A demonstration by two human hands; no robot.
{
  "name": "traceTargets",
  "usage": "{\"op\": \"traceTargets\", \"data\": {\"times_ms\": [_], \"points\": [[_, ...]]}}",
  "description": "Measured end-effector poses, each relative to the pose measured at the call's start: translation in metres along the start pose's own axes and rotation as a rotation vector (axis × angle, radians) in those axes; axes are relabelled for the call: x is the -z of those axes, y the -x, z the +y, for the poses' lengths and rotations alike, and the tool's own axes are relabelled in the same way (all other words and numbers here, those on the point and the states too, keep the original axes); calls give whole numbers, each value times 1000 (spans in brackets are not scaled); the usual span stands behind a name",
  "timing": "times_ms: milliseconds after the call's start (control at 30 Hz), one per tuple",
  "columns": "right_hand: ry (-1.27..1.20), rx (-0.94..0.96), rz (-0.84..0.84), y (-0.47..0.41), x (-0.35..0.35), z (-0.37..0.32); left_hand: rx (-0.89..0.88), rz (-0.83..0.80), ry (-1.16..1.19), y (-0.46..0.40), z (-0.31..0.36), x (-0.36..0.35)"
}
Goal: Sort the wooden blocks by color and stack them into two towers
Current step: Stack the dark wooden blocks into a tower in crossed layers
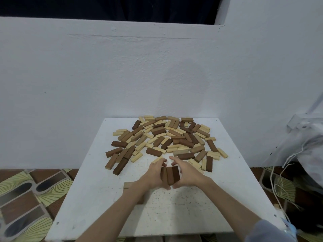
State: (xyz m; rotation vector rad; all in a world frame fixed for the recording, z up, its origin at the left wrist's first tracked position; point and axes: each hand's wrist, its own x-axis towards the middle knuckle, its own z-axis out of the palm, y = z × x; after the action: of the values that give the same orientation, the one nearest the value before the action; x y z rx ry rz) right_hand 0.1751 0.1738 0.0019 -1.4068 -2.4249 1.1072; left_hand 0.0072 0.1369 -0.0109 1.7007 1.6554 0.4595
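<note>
Head view shows the left hand [156, 173] and right hand [186, 173] cupped against opposite sides of 3 dark blocks [170, 175] on the white table [97, 198], seemingly squaring a tower's first layer, just short of the unsorted pile [164, 137] behind.

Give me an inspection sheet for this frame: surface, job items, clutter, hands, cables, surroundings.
Surface: white table, speckled and scuffed, set against a wall.
Job's things: mixed pile of light and dark blocks at the far side; three dark blocks side by side between the hands; no tower yet.
Clutter: one brown block lying apart beside the left forearm.
Hands: left hand and right hand press the trio from either side.
Cables: white cord hanging at right.
Surroundings: white wall, patterned floor, pale bag at right.
</note>
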Motion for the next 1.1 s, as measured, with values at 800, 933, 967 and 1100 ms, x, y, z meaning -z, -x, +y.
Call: {"op": "traceTargets", "data": {"times_ms": [800,933,967,1100], "points": [[-25,11,16,4,2,-2,-38,27,37,0,1,2],[-37,56,35,7,4,-11,-79,49,35,7,-2,13],[-40,68,37,8,4,-15,-90,54,35,10,-3,16],[-56,123,47,6,-3,-32,-117,83,20,23,-11,32]]}}
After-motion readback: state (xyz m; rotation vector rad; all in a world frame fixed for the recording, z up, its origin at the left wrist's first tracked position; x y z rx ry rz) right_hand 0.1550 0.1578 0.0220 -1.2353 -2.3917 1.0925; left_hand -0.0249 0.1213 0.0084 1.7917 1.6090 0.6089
